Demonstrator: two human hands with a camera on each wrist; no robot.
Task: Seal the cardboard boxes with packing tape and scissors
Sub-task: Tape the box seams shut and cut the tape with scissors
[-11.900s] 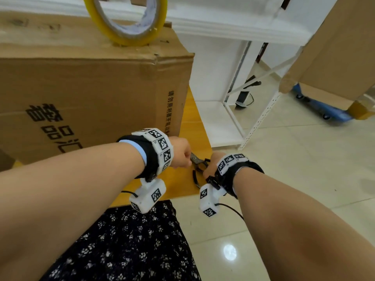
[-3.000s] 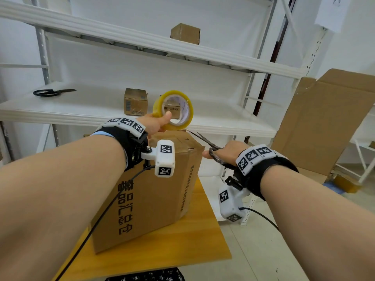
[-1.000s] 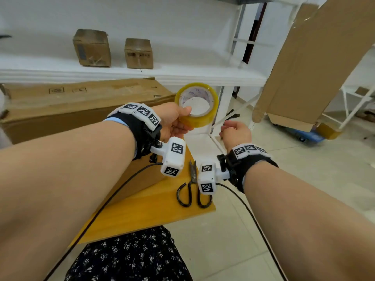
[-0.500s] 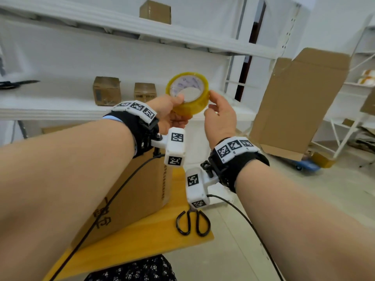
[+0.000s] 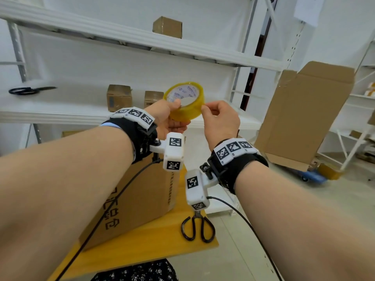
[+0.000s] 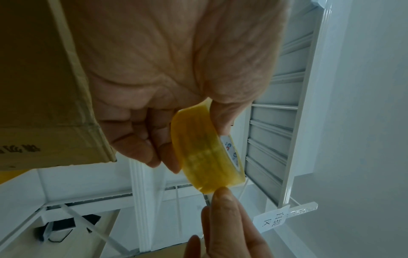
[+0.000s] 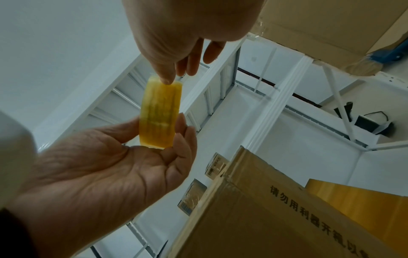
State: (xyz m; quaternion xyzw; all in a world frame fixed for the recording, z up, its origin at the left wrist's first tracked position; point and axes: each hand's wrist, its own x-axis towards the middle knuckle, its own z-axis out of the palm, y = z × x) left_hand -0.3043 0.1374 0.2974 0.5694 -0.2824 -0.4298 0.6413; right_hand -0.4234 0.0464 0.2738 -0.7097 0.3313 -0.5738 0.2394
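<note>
A yellow packing tape roll (image 5: 188, 114) (image 6: 205, 157) (image 7: 159, 115) is held up in front of the shelves. My left hand (image 5: 166, 118) (image 6: 176, 69) grips it, thumb in the core and fingers under the band. My right hand (image 5: 221, 120) (image 7: 187, 26) touches the roll's right rim with one fingertip; its other fingers hold nothing. Black-handled scissors (image 5: 197, 218) lie on the yellow table (image 5: 162, 246) below my right wrist. The big printed cardboard box (image 5: 142, 199) (image 7: 287, 218) stands on that table under my left forearm.
White shelves behind hold a second pair of scissors (image 5: 28, 90) and small cartons (image 5: 119, 97) (image 5: 167, 26). A tall opened cardboard box (image 5: 304, 114) stands at the right on a blue trolley (image 5: 312, 176). Wrist-camera cables hang over the table.
The scissors went from my right hand to the table. That hand then rose to the roll and shifted from cupping its side to one fingertip on the rim. My left hand kept the roll.
</note>
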